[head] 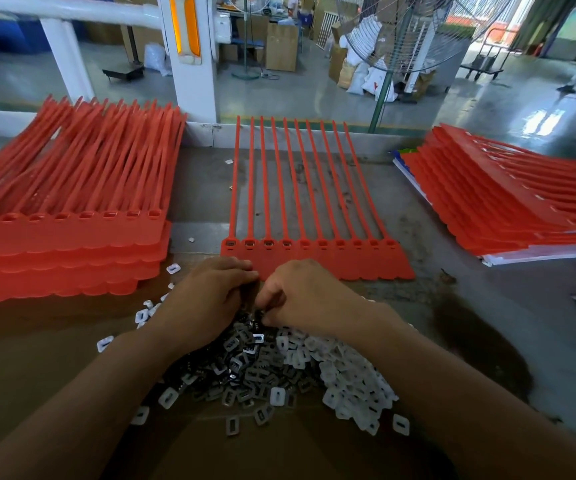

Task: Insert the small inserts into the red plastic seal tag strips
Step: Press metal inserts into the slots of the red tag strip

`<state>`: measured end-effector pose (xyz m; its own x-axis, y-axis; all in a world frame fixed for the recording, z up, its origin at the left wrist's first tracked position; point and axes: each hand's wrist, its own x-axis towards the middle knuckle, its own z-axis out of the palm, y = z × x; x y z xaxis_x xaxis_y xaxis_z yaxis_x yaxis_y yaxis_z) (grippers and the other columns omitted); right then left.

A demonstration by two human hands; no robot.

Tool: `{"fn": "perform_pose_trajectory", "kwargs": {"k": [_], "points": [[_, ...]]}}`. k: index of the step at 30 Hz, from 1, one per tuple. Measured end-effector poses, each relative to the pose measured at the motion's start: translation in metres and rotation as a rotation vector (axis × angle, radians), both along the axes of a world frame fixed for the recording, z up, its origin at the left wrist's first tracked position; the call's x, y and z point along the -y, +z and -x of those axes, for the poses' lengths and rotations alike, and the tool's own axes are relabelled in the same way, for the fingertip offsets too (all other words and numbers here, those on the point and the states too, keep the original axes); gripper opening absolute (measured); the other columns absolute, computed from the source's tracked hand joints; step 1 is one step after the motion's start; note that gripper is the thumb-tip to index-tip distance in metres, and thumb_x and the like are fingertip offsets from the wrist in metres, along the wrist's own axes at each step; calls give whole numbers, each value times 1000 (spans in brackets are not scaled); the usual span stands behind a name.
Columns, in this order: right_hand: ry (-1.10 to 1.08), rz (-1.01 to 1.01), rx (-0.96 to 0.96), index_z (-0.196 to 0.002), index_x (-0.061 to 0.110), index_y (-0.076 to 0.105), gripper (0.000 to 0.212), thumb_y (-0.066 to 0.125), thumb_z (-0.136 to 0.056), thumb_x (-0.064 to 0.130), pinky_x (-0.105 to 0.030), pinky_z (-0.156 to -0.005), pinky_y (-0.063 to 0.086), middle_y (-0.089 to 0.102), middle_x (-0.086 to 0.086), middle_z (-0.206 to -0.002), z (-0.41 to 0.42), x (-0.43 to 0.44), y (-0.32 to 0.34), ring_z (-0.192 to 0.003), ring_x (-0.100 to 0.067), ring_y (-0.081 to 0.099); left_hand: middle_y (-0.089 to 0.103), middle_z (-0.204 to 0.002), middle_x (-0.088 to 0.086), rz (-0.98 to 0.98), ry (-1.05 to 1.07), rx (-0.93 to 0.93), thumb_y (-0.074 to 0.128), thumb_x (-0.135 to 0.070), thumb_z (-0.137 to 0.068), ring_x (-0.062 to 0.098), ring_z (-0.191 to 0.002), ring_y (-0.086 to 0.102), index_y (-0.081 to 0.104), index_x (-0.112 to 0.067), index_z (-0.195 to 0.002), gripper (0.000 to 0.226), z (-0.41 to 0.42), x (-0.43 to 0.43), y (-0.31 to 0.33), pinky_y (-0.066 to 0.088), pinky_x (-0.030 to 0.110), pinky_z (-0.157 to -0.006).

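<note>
A flat red seal tag strip [342, 265] with several long tails lies in the middle of the table, its sockets in a row near me. The four left sockets hold pale inserts. Below it spreads a heap of small inserts [279, 368], white plastic ones and dark metal ones. My left hand [207, 303] and my right hand [307, 299] sit together over the far edge of the heap, just below the strip's near edge. Both have curled fingers meeting between them, apparently pinching small inserts; the pieces themselves are hidden.
A tall stack of red strips [68, 244] stands at the left. Another stack of red strips [508, 209] lies at the right on white paper. Brown cardboard [37, 358] underlies the heap. Loose inserts dot the grey table [452, 306]. A floor fan [404, 32] stands beyond.
</note>
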<state>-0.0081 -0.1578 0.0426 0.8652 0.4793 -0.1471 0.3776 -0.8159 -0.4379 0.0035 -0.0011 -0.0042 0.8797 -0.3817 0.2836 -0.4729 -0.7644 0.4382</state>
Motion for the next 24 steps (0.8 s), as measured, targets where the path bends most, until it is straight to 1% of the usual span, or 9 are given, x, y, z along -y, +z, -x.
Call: {"fn": "perform_pose_trajectory", "kwargs": {"k": [3,6,8,12,15,18,19,22,24], "points": [[5,32,20,-100,22,72,19,65,-82,21,-26,-82,49,69,6,-98,-1,-2,-4,-91,-10,61,51,-132,2,0,-2,-4,49,3,-83,13,-124,42,59,-12,-119,41,0,0,0,19,10,-97],[15,39,49,-100,22,72,19,61,-85,19,-25,-80,49,69,7,-99,-1,-3,-6,-90,-10,60,50,-133,1,4,-4,-9,48,3,-83,13,-124,41,59,-12,-120,41,0,0,0,19,12,-99],[15,24,58,-99,21,72,20,57,-86,17,-25,-77,49,68,5,-99,0,-2,-7,-90,-12,60,50,-133,1,3,-5,-10,48,2,-84,12,-124,41,58,-13,-120,41,0,0,0,19,12,-99],[7,27,94,-98,15,67,20,50,-89,13,-24,-73,38,62,-2,-103,0,-3,-11,-95,-18,55,49,-134,0,1,-9,-23,47,1,-84,12,-125,40,58,-14,-121,42,0,0,0,21,15,-102],[-17,-13,78,-95,13,61,15,46,-90,10,-27,-72,39,60,-5,-97,-1,-5,-13,-91,-21,54,49,-134,0,3,-8,-28,47,2,-84,12,-126,40,58,-14,-121,42,0,0,1,21,16,-103],[-99,-156,34,-92,14,57,14,43,-93,12,-22,-60,38,52,8,-75,-2,-3,-11,-77,-14,51,49,-134,0,-6,-17,-25,47,2,-83,13,-125,40,59,-15,-120,42,0,-1,1,22,18,-103],[-120,-205,24,-91,15,58,15,43,-93,12,-19,-60,38,50,12,-72,-2,0,-9,-75,-12,52,49,-134,0,-10,-18,-22,47,1,-84,13,-125,39,59,-15,-120,42,0,-1,0,22,18,-103],[-128,-252,39,-88,16,63,13,51,-90,12,-11,-60,40,52,17,-73,-5,8,-3,-71,0,52,49,-134,-2,-10,-11,-15,47,0,-85,12,-125,39,59,-16,-121,41,-1,-1,-1,21,16,-102],[-149,-282,52,-87,17,66,13,57,-85,8,-5,-60,42,53,19,-73,-8,16,-2,-68,5,52,50,-133,-3,0,1,-12,47,-1,-85,11,-124,40,59,-16,-120,40,-1,-1,-1,21,13,-100]]}}
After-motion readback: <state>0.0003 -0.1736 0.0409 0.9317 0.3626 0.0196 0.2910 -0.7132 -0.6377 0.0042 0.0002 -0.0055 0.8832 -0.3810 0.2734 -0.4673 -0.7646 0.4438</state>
